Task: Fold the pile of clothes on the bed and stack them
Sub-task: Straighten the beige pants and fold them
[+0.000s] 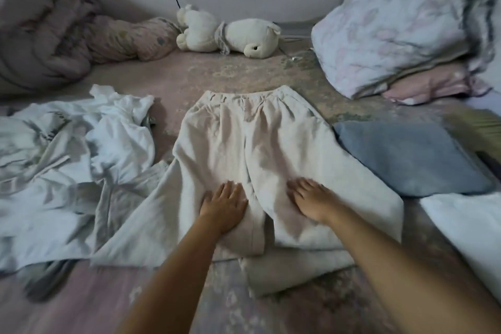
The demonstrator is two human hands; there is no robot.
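— What are the hands doing?

— Both are lying flat on the trousers (252, 149), palms down. The left hand (224, 205) is pressing on the left leg with fingers straight and only slightly spread; the right hand (309, 202) is pressing on the right leg, fingers straight and fanned a little wider. Neither is gripping or pinching any cloth.

— And where are the trousers sitting?

— They are lying spread out in the middle of the bed (81, 304), waistband at the far end, legs running toward the person. The lower ends of the legs are looking doubled under, near the forearms.

— The rest of the clothes?

— A rumpled white pile (67, 165) is lying to the left, its edge touching the left trouser leg. To the right, a folded blue piece (406, 160) is sitting just beside the right leg, and a white piece (466, 228) is lying nearer, at the right edge.

— Anything further back?

— A plush bear (230, 32) is lying on its side by the wall, a quilt (38, 27) is bunching up at far left, and folded bedding (401, 35) is stacking up at far right.
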